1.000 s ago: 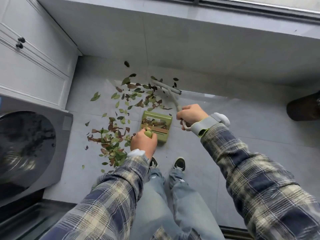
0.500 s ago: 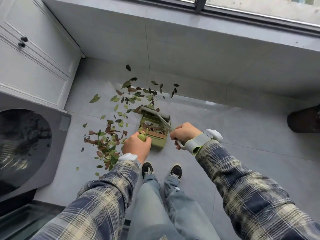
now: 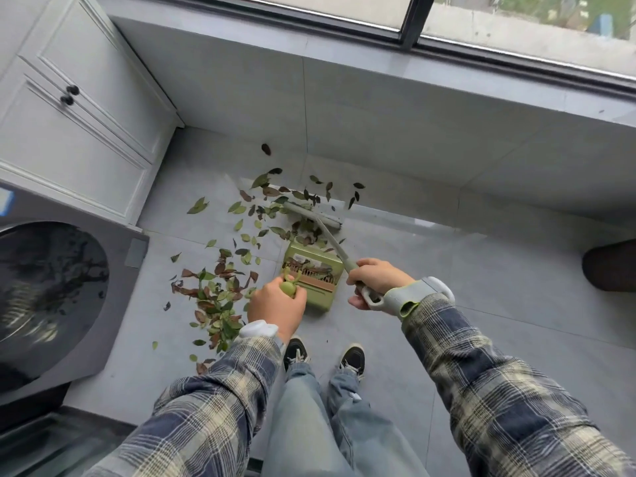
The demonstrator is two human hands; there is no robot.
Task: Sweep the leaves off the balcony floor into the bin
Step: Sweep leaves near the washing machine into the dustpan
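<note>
Leaves (image 3: 220, 301) — green, brown, scattered.

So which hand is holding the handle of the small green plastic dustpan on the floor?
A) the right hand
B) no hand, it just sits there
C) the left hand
C: the left hand grips the round green handle of the green plastic dustpan, while the right hand holds the grey long-handled broom.
</note>
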